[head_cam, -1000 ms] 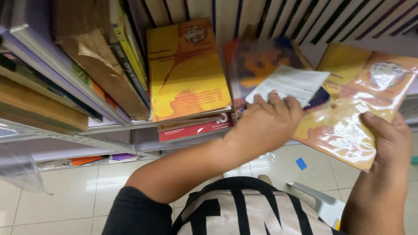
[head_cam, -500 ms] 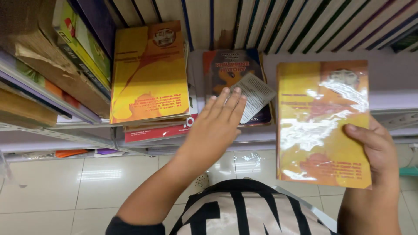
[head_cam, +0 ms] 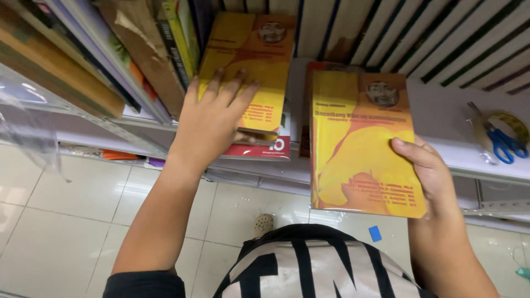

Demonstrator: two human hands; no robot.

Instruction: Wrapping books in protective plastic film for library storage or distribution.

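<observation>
My right hand (head_cam: 428,174) grips a yellow and orange paperback (head_cam: 361,140) by its lower right edge and holds it flat above the shelf edge. Under it a darker book is almost fully hidden. My left hand (head_cam: 212,118) lies palm down, fingers spread, on a matching yellow book (head_cam: 259,60) that tops a small stack with a red book (head_cam: 265,150) beneath, on the pale shelf (head_cam: 436,110).
Leaning books and a torn brown cover (head_cam: 149,49) crowd the shelf's left side. Upright spines line the back. Blue-handled scissors (head_cam: 505,140) and a tape roll (head_cam: 510,122) lie at the right. White floor tiles and a blue scrap (head_cam: 375,233) show below.
My left hand moved left from the dark book onto the yellow stack. My right hand brought its yellow book leftward over the dark book.
</observation>
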